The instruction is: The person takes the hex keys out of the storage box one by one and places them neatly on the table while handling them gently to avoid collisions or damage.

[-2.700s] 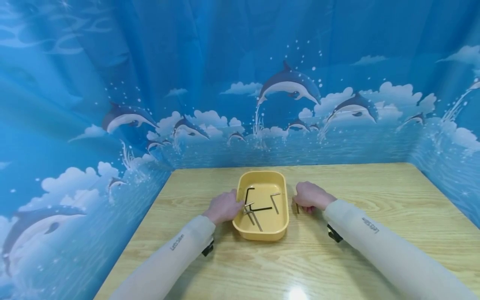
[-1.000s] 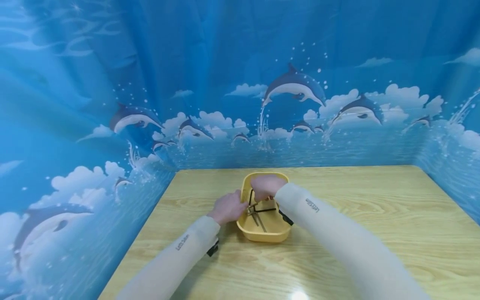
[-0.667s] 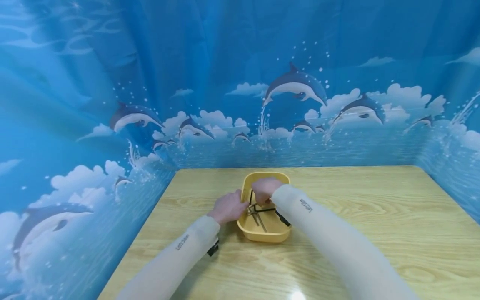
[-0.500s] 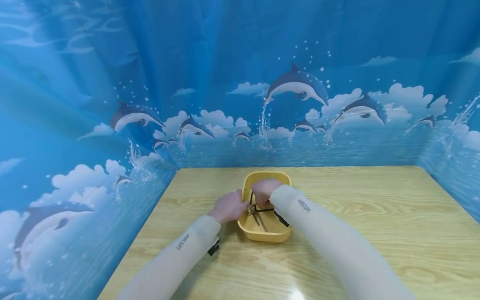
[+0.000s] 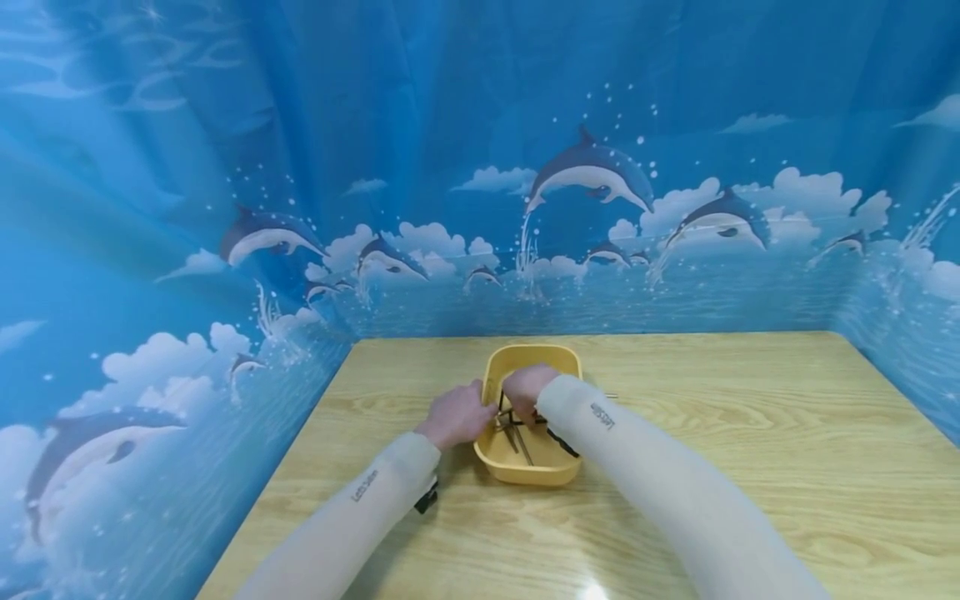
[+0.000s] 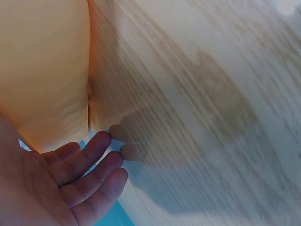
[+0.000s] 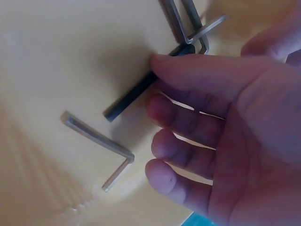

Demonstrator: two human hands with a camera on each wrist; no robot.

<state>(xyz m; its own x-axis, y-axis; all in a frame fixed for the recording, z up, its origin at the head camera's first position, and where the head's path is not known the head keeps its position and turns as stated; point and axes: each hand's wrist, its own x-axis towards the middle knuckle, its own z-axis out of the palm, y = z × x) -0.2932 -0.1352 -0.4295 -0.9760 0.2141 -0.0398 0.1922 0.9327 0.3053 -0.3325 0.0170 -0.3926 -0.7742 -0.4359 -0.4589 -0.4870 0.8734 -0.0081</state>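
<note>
A yellow plastic bin (image 5: 528,475) holds several hex keys. My left hand (image 5: 456,414) grips its left rim, thumb over the edge; in the left wrist view the other fingers (image 6: 101,188) lie loosely bent along the outer wall (image 6: 47,61). Inside the bin, my right hand (image 5: 527,387) pinches a black hex key (image 7: 131,96) between thumb and index finger, the other fingers loosely curled. Crossed metallic hex keys (image 7: 174,21) lie against the black one's far end. A separate silver hex key (image 7: 99,136) rests on the bin floor beside my fingertips.
Another black hex key (image 5: 502,398) is by the bin's left wall. On the wooden table (image 5: 712,400), right of the bin, a thin metal end (image 5: 612,396) shows past my right sleeve. A blue dolphin-print curtain (image 5: 450,167) closes off the back and left side.
My right hand has gone from the table right of the bin into it, then slid slightly nearer to the middle black hex key. My left hand has stayed on the rim.
</note>
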